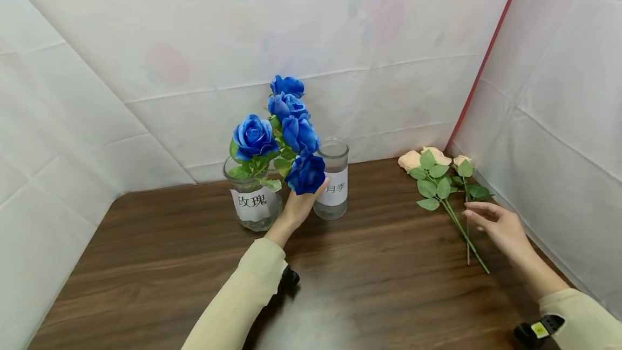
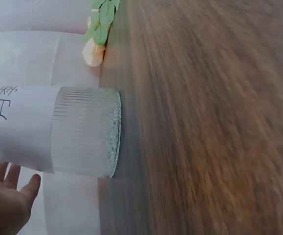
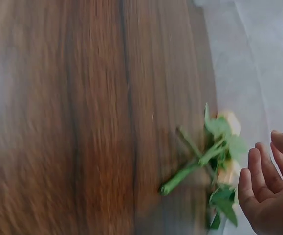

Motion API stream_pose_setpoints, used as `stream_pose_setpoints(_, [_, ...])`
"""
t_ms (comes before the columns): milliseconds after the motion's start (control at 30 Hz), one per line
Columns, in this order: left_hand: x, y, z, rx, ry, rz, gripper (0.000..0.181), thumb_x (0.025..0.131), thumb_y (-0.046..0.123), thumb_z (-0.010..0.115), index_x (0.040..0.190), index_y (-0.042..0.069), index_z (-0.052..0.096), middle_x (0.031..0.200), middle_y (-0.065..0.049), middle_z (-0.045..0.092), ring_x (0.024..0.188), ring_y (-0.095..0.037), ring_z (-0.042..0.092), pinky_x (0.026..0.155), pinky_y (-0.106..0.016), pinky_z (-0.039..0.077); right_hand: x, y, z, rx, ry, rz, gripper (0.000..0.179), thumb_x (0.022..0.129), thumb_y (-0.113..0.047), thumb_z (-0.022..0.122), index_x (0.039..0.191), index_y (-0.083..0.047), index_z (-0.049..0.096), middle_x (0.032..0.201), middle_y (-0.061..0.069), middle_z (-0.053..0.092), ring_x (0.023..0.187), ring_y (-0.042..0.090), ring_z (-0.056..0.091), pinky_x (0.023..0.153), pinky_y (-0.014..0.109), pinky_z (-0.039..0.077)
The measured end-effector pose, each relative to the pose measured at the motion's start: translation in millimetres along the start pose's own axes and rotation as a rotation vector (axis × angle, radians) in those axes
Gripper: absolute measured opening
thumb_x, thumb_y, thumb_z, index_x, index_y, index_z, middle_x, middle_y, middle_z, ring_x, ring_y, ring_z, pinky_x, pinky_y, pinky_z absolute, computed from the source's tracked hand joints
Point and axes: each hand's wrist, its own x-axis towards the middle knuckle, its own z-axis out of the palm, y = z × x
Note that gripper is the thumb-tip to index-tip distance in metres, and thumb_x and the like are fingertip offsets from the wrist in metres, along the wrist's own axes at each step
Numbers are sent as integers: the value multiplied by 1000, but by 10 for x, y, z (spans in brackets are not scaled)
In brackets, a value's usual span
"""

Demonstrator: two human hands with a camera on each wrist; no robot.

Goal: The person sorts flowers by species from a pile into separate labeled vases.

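Observation:
Several blue roses (image 1: 299, 134) stand in a rounded glass vase (image 1: 257, 223) with a paper label. Beside it is a straight-sided glass vase (image 1: 331, 211), also labelled, with no flower in it. My left hand (image 1: 297, 209) is at this straight vase, its fingertips partly hidden by the lowest blue rose. In the left wrist view its fingers (image 2: 13, 174) are spread alongside the label; contact is unclear. My right hand (image 1: 500, 228) hovers by the green stems (image 1: 459, 223) of the cream roses (image 1: 410, 161), which lie on the table. Nothing is between its loosely bent fingers.
The dark wooden table (image 1: 369, 280) meets a white cloth wall (image 1: 379, 101) behind the vases. Another white cloth wall (image 1: 559, 139) rises close to the right of the cream roses, with a red strip (image 1: 491, 53) along the corner.

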Motion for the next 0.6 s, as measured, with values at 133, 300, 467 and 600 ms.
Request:
stream_pose_setpoints(133, [-6,203,-22,-56,-46,26,17,100,13,59,92,-1,56,95,-11,55,99,-25,50,90,-36,41,100,121,-26,-48,20,25,50,98,-29,65,129,10,58,90,-21,67,77,-5,63,64,23,55])
stream_pose_setpoints(300, [-16,282,-39,-109,-86,-1,25,100,14,59,114,-6,59,117,-18,60,115,-31,51,105,-45,39,217,257,-16,-115,9,81,50,98,-29,64,127,13,59,99,11,72,71,3,64,60,25,55])
stream_pose_setpoints(467, [4,243,-37,-116,-105,-7,36,100,16,59,127,-8,57,128,-23,59,120,-33,52,108,-50,38,324,352,28,-130,-34,144,53,98,-27,64,124,18,57,94,19,72,69,7,64,60,27,56])
stream_pose_setpoints(600, [47,209,-24,-128,-91,81,30,97,10,62,121,-9,61,119,-22,64,114,-32,56,103,-49,43,400,399,28,-151,-51,216,56,97,-29,65,124,19,56,83,8,71,67,8,62,58,28,54])
